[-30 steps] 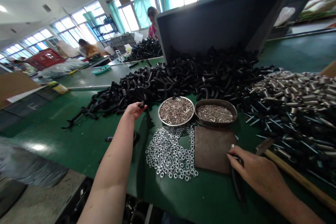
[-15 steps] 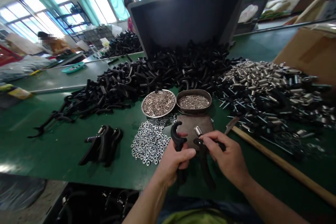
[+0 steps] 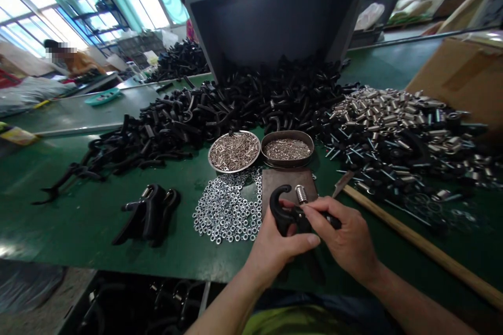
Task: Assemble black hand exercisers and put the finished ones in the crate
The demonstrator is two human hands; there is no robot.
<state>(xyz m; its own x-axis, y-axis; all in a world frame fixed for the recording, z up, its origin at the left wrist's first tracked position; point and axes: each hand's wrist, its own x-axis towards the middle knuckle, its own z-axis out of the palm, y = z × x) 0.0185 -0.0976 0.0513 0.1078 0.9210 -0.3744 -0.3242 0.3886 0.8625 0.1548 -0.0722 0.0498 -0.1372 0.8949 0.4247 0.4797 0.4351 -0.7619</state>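
My left hand (image 3: 277, 248) is closed round a black hooked plastic part (image 3: 278, 208), its curved tip rising above my fingers. Close against it, my right hand (image 3: 346, 230) pinches a second black part, mostly covered by my fingers, with a dark knob end (image 3: 333, 220) showing at the right. A metal coil spring (image 3: 301, 193) stands up at my right fingertips. The two black parts meet between my hands; how they join is hidden. Behind them lies a flat metal plate (image 3: 271, 188). Loose nuts (image 3: 223, 212) are spread left of my hands.
A round dish of pins (image 3: 234, 152) and an oval tin of small metal pieces (image 3: 287, 149) stand ahead. Black parts (image 3: 251, 97) spill from a grey bin (image 3: 283, 21). Springs (image 3: 385, 112) and a wooden-handled tool (image 3: 416, 241) lie right. Assembled black pieces (image 3: 149, 214) sit left.
My left hand has moved right with its hooked part, bringing it up against the part in my right hand. The view has shifted slightly.
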